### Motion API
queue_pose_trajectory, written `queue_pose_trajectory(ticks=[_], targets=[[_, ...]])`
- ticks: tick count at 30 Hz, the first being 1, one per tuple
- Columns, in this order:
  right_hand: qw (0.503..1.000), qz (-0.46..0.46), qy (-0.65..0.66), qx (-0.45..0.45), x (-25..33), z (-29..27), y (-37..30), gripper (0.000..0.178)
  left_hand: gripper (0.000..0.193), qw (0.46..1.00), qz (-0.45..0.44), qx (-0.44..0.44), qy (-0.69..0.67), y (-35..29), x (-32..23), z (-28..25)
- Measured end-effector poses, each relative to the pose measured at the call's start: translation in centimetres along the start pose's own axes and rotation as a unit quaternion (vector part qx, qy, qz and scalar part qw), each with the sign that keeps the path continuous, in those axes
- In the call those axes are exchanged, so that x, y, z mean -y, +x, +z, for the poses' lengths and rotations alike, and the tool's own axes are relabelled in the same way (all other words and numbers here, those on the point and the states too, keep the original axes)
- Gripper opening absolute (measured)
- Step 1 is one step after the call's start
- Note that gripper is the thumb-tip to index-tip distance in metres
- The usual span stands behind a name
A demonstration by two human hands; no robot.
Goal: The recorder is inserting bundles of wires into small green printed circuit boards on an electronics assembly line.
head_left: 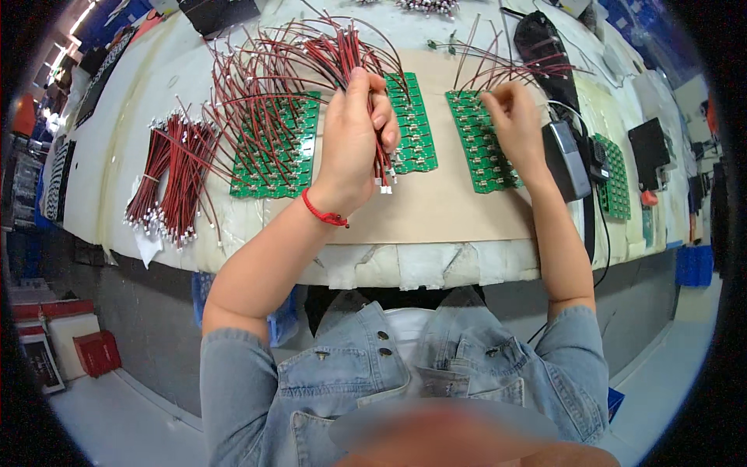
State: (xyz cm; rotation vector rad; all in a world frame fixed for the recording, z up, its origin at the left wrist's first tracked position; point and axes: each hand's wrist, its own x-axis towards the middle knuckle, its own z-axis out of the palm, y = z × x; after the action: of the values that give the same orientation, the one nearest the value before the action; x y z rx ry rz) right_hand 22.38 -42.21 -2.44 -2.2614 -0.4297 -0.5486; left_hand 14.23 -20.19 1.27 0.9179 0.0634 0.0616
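My left hand is closed around a thick bundle of red and black wires with small white connectors at their ends. The bundle stands nearly upright over a green circuit board in the middle. Farther right, my right hand is at the upper part of another green circuit board. Its fingers are pinched together, and what they hold is too small to make out. Several wires rise from that board's far edge. The left green board bristles with many wires along its rows.
Tied bundles of wires lie at the left on the white table. A brown sheet lies under the boards. Right of my right hand are a grey and black device, a cable, a black pouch and one more green board.
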Motion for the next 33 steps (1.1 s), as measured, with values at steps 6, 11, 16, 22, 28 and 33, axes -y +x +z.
queue_pose_trajectory(ticks=[6, 11, 16, 22, 28, 33], targets=[[0.865, 0.157, 0.359, 0.313, 7.6, -0.4, -3.8, 0.02, 0.031, 0.998, 0.025, -0.037, 0.051, 0.0, 1.0, -0.1], [0.766, 0.195, 0.426, 0.441, 10.4, 0.1, -6.0, 0.014, 0.032, 0.992, 0.054, -0.034, 0.109, -0.4, 1.7, 0.3], [0.712, 0.256, 0.475, 0.449, 9.6, -0.5, -5.0, 0.013, 0.033, 0.991, 0.06, -0.026, 0.114, -0.1, 2.0, 0.2], [0.695, 0.27, 0.496, 0.445, 8.9, -1.0, -4.8, 0.018, 0.028, 0.987, 0.073, -0.007, 0.145, 0.1, 2.0, 0.3], [0.565, 0.356, 0.592, 0.452, 8.5, -1.1, -4.8, 0.017, 0.032, 0.981, 0.102, 0.041, 0.162, -0.8, 2.5, 0.5], [0.652, 0.28, 0.561, 0.427, 8.3, -1.5, -4.7, 0.018, 0.034, 0.986, 0.097, 0.054, 0.128, -1.6, 2.0, 1.1]])
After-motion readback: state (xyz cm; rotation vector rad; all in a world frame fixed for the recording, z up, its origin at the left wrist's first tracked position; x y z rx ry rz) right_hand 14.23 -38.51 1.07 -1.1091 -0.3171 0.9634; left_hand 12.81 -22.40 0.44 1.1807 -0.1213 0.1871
